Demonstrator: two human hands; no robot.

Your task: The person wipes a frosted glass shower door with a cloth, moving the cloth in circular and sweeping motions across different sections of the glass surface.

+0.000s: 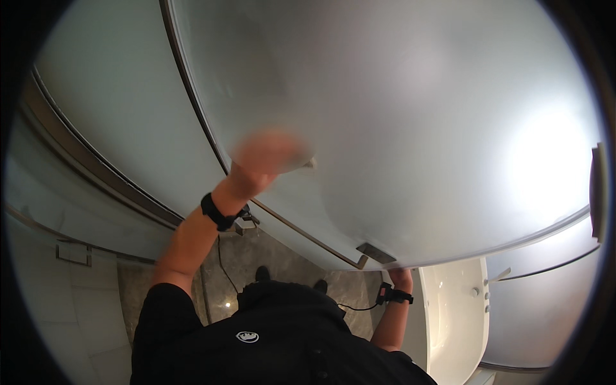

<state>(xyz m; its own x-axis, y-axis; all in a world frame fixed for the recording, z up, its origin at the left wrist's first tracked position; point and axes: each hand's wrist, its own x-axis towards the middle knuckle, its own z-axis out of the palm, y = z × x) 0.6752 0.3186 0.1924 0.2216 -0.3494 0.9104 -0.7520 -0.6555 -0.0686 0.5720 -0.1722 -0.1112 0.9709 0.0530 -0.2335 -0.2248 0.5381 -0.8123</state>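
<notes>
Before me is a large frosted glass panel (409, 125). My left hand (269, 151) is raised at its left part, beside a dark metal strip (192, 91). The hand is blurred and the fingers do not show clearly. A small pale thing (311, 163) sits at its fingertips, too blurred to name. My right hand (401, 276) is low on the right, at the panel's near edge, where the glass hides the fingers. Close to it, a dark metal plate (376, 252) is fixed to the glass beside a bent metal bar (356, 262). Both wrists wear black straps.
A white bathtub (457, 313) with round knobs stands at the right. On the left are another frosted panel (106, 120), pale wall tiles (91, 308) and a metal bracket (73, 252). Black cables (221, 260) hang over the grey stone-look floor (284, 260) around my shoes.
</notes>
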